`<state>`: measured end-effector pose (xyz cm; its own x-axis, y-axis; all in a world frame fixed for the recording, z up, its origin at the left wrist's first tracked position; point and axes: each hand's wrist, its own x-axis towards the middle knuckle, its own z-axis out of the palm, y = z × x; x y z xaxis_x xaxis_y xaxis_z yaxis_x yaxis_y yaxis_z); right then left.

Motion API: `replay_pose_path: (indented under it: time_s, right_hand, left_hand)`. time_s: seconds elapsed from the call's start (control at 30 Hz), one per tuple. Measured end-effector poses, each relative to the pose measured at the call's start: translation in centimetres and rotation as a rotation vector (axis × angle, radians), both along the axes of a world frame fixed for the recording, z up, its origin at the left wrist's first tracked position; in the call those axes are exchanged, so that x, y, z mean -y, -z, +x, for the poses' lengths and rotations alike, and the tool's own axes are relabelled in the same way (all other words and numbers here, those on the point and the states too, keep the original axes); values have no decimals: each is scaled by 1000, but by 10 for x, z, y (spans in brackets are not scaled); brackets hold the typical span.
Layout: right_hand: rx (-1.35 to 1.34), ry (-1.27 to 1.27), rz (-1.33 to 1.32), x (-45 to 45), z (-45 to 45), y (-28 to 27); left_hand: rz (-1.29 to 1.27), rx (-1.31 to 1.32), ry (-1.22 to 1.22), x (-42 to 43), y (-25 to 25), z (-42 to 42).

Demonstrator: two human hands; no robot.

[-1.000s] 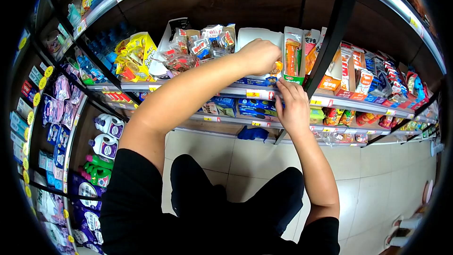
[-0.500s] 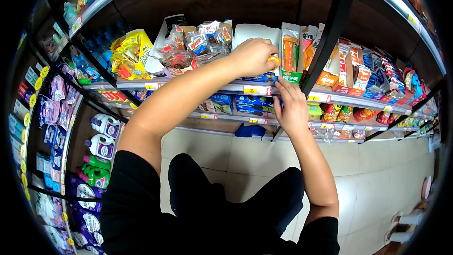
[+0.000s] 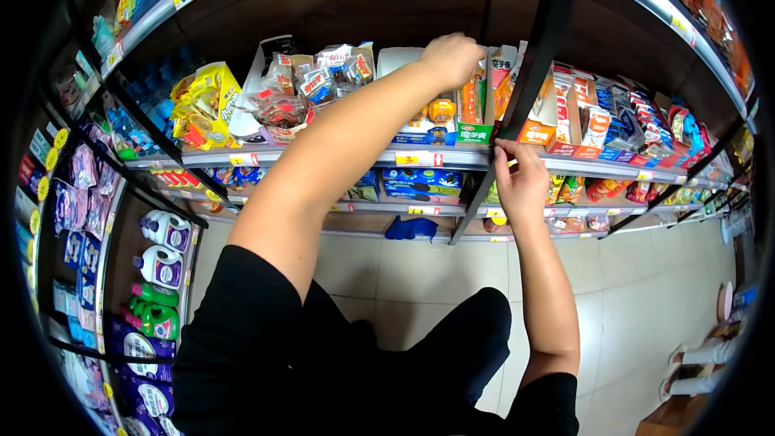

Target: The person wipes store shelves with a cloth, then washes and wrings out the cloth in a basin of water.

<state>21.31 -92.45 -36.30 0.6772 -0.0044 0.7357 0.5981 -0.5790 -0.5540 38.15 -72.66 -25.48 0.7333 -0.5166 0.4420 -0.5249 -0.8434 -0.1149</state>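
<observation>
My left hand [image 3: 454,57] reaches over the upper shelf above a green-fronted display box [image 3: 475,132] of orange snack packets [image 3: 469,102]. Its fingers bend down on the far side and are mostly hidden, so what they touch does not show. Left of that box stands a blue-fronted box [image 3: 428,136] with an orange character on its front and a white raised lid. My right hand [image 3: 523,183] is at the shelf's front edge by the black upright post [image 3: 538,60]. Its thumb and forefinger are a little apart, with nothing visible between them.
A yellow snack box [image 3: 208,109] and a box of small wrapped packets [image 3: 278,105] stand to the left. More snack boxes [image 3: 597,125] line the right, past the post. Lower shelves hold blue packs [image 3: 421,185]. A blue object [image 3: 411,228] lies near the floor.
My left hand has moved right and up from the blue-fronted box to above the green-fronted one. My right hand has shifted right and lower toward the post. The view has moved slightly.
</observation>
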Motion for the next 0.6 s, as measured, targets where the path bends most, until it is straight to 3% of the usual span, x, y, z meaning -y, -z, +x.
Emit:
replay_pose_path:
  time_s: [0.13, 0.37, 0.57, 0.6]
  right_hand:
    - [30, -23, -44, 8, -2, 20]
    - [-68, -58, -27, 6, -8, 23]
    - [-64, -82, -19, 10, -5, 25]
    - [-56, -95, -15, 10, -3, 27]
  left_hand:
    - [131, -16, -65, 7, 5, 17]
    - [105, 48, -22, 4, 11, 21]
    - [43, 27, 26, 8, -20, -10]
    - [-62, -99, 30, 10, -25, -15]
